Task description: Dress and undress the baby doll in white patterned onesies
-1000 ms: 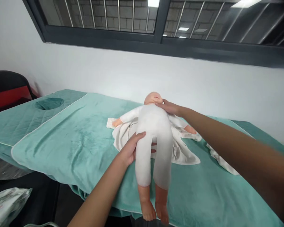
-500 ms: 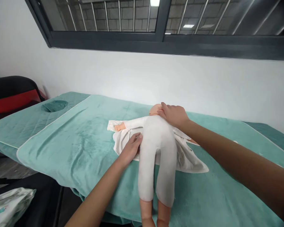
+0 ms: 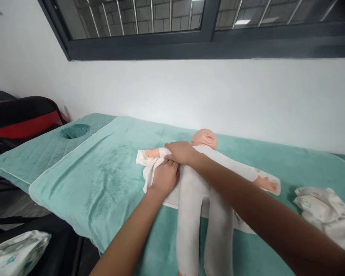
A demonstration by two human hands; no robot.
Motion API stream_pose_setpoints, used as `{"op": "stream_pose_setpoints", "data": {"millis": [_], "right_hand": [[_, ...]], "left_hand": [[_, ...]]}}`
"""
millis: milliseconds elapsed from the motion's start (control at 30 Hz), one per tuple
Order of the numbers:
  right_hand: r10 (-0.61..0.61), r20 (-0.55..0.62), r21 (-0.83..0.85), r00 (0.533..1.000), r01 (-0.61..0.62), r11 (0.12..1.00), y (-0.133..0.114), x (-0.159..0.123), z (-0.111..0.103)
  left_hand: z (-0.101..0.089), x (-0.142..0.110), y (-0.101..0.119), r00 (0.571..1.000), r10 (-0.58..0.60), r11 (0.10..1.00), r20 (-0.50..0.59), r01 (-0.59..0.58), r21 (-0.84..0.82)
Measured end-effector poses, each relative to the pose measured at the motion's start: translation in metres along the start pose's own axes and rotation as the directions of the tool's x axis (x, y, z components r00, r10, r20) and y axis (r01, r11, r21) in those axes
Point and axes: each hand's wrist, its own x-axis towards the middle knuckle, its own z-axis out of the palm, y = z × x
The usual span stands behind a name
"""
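Note:
A baby doll [image 3: 189, 199] in white clothing lies on its back, its head [image 3: 204, 138] toward the wall and its legs toward me. Spread beneath it is a white baby garment [image 3: 151, 174], with the doll's arms stretched out along the sleeves. My left hand [image 3: 165, 176] is closed on the garment's edge at the doll's left-lying side, fingertips partly hidden. Just above it, my right hand [image 3: 181, 151] reaches across the doll's chest, its fingers curled over the arm on that side. The two hands touch or nearly touch.
The doll lies on a bed with a green cover [image 3: 103, 172] and a face hole [image 3: 74, 131]. Crumpled white cloth [image 3: 327, 214] lies at right. A packet [image 3: 20, 251] rests on a black seat at lower left. Behind are a red-and-black chair [image 3: 28, 119] and a wall with a window.
The doll's head and torso have come down flat, face up. My right hand has left the head and moved to the arm at left, close to my left hand. The view has shifted.

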Motion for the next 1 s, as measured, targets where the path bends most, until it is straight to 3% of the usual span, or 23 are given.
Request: {"op": "stream_pose_setpoints", "data": {"millis": [67, 167, 267, 467, 800, 900, 1000], "right_hand": [[0.064, -0.102, 0.079, 0.993, -0.056, 0.995, 0.009, -0.013, -0.005], [0.104, -0.221, 0.308, 0.970, -0.032, 0.951, 0.019, -0.032, -0.009], [0.063, -0.233, 0.401, 0.970, 0.037, 0.915, 0.022, -0.039, -0.007], [-0.073, -0.131, 0.282, 0.989, 0.107, 0.953, 0.017, -0.036, -0.003], [0.130, -0.055, 0.130, 0.990, -0.121, 0.984, 0.019, -0.043, -0.009], [0.133, -0.037, 0.063, 0.990, -0.130, 0.989, 0.015, -0.041, -0.005], [0.138, -0.107, 0.012, 0.985, -0.137, 0.990, 0.009, -0.037, 0.001]], "left_hand": [[-0.001, 0.006, -0.010, 0.992, -0.016, 0.993, -0.123, 0.030, 0.113], [-0.003, 0.013, -0.027, 0.929, -0.182, 0.961, -0.323, 0.237, 0.140], [-0.007, 0.020, -0.043, 0.888, -0.368, 0.929, -0.275, 0.340, -0.142], [-0.019, 0.020, -0.053, 0.866, -0.451, 0.832, -0.215, 0.321, -0.452], [-0.020, 0.019, -0.049, 0.777, -0.582, 0.696, -0.239, 0.325, -0.640], [-0.017, 0.017, -0.044, 0.767, -0.572, 0.730, -0.291, 0.315, -0.607], [-0.010, 0.012, -0.035, 0.823, -0.381, 0.904, -0.421, 0.237, -0.355]]}}
